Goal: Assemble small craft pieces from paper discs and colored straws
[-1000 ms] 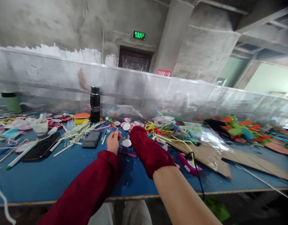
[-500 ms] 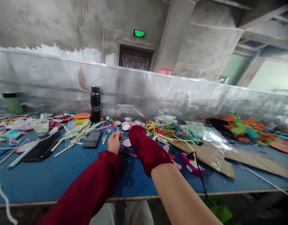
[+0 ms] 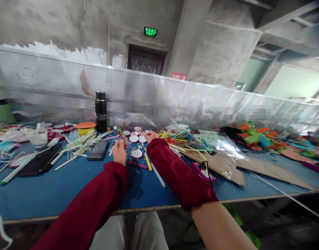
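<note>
My left hand (image 3: 120,151) hovers low over the table, its fingers curled in a pinch; what they hold, if anything, is too small to make out. Farther forward, my right hand (image 3: 151,136) has its fingertips bent together at the edge of a group of small white discs with red rims (image 3: 134,139). Whether it grips a disc there is hidden. Between my hands lies another red-rimmed white disc (image 3: 136,153). Close by are a yellow stick-like tool (image 3: 148,162), a pale stick (image 3: 158,174) and a pinkish-purple tool (image 3: 138,165).
Left of my hands are a blurred dark box (image 3: 97,150), wooden sticks (image 3: 81,144), a phone (image 3: 40,160) and a white cup (image 3: 38,138). A black bottle (image 3: 101,113) stands behind. Rightward lie tangled cords (image 3: 194,140) and cardboard (image 3: 227,170). A perforated metal screen (image 3: 154,93) borders the back.
My right hand has come into sight at the disc group as its sleeve swung right, uncovering the yellow tool and pale stick. My left hand stays curled nearby. The view has shifted slightly.
</note>
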Tool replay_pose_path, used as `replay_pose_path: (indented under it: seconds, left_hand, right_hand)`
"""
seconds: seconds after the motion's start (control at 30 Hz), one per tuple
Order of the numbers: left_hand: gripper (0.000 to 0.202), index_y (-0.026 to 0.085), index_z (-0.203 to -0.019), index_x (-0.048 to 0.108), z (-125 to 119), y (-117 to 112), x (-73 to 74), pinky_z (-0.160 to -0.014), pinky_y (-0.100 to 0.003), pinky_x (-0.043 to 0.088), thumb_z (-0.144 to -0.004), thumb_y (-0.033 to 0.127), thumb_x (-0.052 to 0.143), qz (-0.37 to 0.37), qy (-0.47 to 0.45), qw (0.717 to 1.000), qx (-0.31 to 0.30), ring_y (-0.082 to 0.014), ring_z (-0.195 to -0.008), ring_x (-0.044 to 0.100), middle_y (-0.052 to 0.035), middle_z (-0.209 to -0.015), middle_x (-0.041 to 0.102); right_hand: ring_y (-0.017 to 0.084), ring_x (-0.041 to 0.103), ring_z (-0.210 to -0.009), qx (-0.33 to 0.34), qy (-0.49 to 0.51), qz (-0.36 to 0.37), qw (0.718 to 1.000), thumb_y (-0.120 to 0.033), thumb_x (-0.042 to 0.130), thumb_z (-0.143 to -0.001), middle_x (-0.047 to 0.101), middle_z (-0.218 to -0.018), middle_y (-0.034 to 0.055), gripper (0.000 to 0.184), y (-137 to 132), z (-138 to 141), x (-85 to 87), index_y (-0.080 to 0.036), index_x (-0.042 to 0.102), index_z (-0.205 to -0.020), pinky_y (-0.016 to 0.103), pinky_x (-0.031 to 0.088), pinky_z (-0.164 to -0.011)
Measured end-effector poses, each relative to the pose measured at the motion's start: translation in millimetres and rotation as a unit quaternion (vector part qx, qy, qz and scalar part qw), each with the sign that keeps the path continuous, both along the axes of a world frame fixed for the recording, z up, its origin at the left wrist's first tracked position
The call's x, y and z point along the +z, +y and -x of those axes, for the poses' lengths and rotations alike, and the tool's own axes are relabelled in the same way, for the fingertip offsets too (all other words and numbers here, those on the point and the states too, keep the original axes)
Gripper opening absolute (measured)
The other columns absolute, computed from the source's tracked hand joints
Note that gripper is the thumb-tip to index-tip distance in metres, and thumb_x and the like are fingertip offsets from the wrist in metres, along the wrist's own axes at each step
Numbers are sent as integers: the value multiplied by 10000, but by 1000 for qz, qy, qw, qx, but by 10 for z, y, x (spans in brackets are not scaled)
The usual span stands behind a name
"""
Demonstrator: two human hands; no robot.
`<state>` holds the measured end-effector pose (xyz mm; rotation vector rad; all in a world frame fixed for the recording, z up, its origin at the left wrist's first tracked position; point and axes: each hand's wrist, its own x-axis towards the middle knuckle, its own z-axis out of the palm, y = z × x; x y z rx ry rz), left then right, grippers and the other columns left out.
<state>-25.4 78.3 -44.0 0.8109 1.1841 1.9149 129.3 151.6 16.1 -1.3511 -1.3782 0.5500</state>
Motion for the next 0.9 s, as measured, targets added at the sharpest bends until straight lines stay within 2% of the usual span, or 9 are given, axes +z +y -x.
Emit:
replay_pose_path:
  seconds: [0.07, 0.1, 0.2, 0.27, 0.33, 0.47, 0.6, 0.73, 0.9]
  left_hand:
    - [328, 157, -983, 646, 12, 20, -13, -518, -206, 384, -888, 438, 507, 4, 12, 1000, 14, -118, -640, 553, -21, -795, 613]
    - [344, 152, -993, 641, 20, 23, -14, -515, -209, 386, -886, 446, 498, 8, 19, 1000, 17, -125, -648, 561, -27, -805, 618]
    - [405, 141, -978, 648, 68, 8, -9, -551, -239, 433, -906, 474, 430, -7, 53, 999, 4, -149, -680, 585, -57, -822, 645]
    - [397, 136, -870, 658, 118, -11, -13, -643, -264, 480, -918, 426, 392, -26, 110, 993, -15, -164, -725, 604, -83, -824, 670]
    - [415, 142, -807, 656, 169, -25, -32, -686, -278, 486, -923, 420, 371, -21, 177, 984, -22, -179, -749, 612, -94, -818, 685]
    - [354, 171, -767, 641, 216, -21, -81, -698, -286, 459, -905, 418, 427, 11, 304, 952, 13, -191, -742, 599, -73, -779, 684]
    - [395, 192, -811, 644, 180, -28, -67, -716, -282, 449, -954, 411, 348, 31, 457, 889, 23, -199, -787, 621, -86, -847, 703]
    - [394, 183, -939, 643, 138, -82, -10, -830, -300, 454, -986, 347, 289, 2, 535, 844, 41, -211, -921, 638, -111, -975, 706]
    - [357, 194, -1093, 621, 113, -130, 28, -931, -319, 451, -990, 327, 306, -48, 563, 825, 20, -211, -1036, 618, -90, -1100, 692]
  right_hand:
    - [150, 626, -828, 33, -50, -8, 998, -264, 719, -806, 692, -771, 26, 158, -179, 76, -64, -126, 682, -738, 266, 454, -814]
    - [136, 620, -793, 48, -66, -18, 996, -274, 727, -791, 692, -752, 7, 136, -296, 158, -112, -158, 684, -736, 244, 445, -786]
    - [132, 614, -741, 129, -162, -100, 973, -353, 566, -905, 701, -777, 1, 210, -673, 528, -317, -219, 682, -792, 227, 434, -697]
    - [143, 622, -764, 127, -164, -129, 970, -367, 494, -946, 705, -822, 16, 251, -870, 789, -478, -220, 670, -843, 230, 444, -704]
    - [154, 634, -857, 86, -122, -140, 979, -317, 386, -992, 709, -919, 55, 298, -974, 968, -619, -189, 654, -962, 236, 456, -772]
    - [176, 631, -969, 77, -120, -142, 980, -237, 365, -994, 705, -1069, 103, 308, -949, 996, -756, -147, 630, -1122, 256, 449, -849]
    - [189, 634, -935, 56, -124, -129, 982, -252, 387, -984, 713, -1050, 114, 309, -849, 859, -773, -143, 647, -1111, 276, 450, -832]
    - [182, 626, -881, 43, -120, -132, 983, -253, 396, -969, 707, -951, 87, 277, -758, 820, -784, -171, 660, -983, 269, 448, -788]
    - [172, 575, -737, 25, -105, -141, 984, -286, 376, -957, 652, -769, 39, 296, -625, 776, -794, -209, 601, -781, 264, 423, -680]
